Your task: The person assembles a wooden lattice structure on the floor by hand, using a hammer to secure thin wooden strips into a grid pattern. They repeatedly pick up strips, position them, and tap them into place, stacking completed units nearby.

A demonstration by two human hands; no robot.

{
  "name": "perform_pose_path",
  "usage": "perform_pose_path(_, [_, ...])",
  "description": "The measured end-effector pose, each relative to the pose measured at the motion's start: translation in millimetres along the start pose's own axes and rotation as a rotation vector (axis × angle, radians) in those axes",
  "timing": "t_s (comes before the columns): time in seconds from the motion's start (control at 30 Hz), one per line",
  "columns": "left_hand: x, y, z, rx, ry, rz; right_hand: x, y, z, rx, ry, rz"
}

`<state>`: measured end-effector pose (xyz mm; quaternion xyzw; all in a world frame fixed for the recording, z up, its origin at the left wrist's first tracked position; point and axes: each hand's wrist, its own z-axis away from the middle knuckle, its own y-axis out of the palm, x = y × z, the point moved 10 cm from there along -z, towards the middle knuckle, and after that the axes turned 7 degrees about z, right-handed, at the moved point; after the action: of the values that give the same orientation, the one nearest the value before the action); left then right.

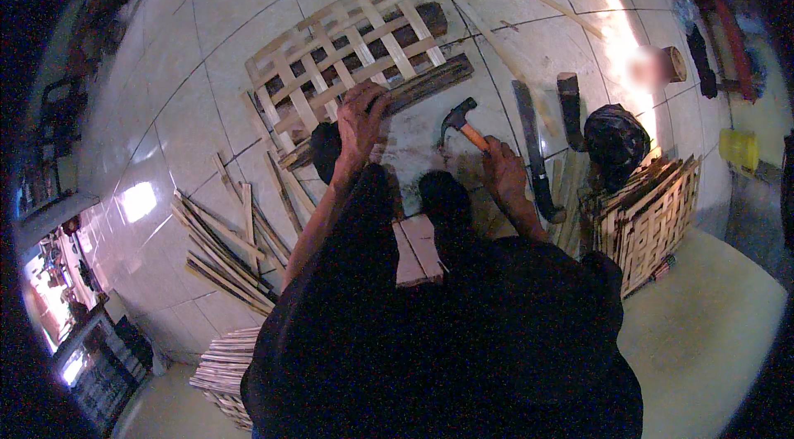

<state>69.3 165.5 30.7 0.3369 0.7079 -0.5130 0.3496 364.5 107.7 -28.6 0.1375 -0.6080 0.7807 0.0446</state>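
Observation:
A woven lattice panel [335, 54] of pale flat strips lies on the tiled floor ahead of me, with dark wooden beams under it. My left hand [361, 120] is at the panel's near edge, by a dark wooden beam [430, 85]. Its fingers are bent and pressed together; what they pinch, if anything, is too small to make out. Closed round the orange handle of a claw hammer [471, 134] is my right hand [504, 172]. The hammer's dark head points up and left, apart from the panel and a short way right of my left hand.
Loose strips [223, 249] lie on the left, above a strip bundle [223, 373]. To the right are a long dark blade-like tool [532, 141], a shorter dark piece [569, 112], a black plastic bag [616, 145] and stacked woven panels [649, 224]. A yellow container [738, 149] stands far right.

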Motion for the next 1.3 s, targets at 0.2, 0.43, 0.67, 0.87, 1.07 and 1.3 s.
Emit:
perform_pose_path(0.2, [8, 7, 1, 0.017, 0.029, -0.003, 36, -24, 16, 0.031, -0.042, -0.563])
perform_pose_path(0.43, [-7, 12, -3, 0.087, 0.088, -0.041, 108, -48, -15, 0.199, -0.042, -0.627])
perform_pose_path(0.67, [-17, 18, 2, 0.146, 0.226, -0.228, 135, -57, -33, 0.057, -0.189, -0.507])
perform_pose_path(0.87, [-17, 14, 6, 0.036, 0.311, -0.227, 146, -76, -32, 0.002, -0.257, -0.458])
perform_pose_path(1.07, [-12, 18, 6, 0.084, 0.231, -0.235, 131, -45, -42, 0.109, -0.187, -0.336])
perform_pose_path(1.3, [1, 9, 18, 0.122, 0.007, -0.247, 126, -61, -33, 0.056, -0.155, -0.48])
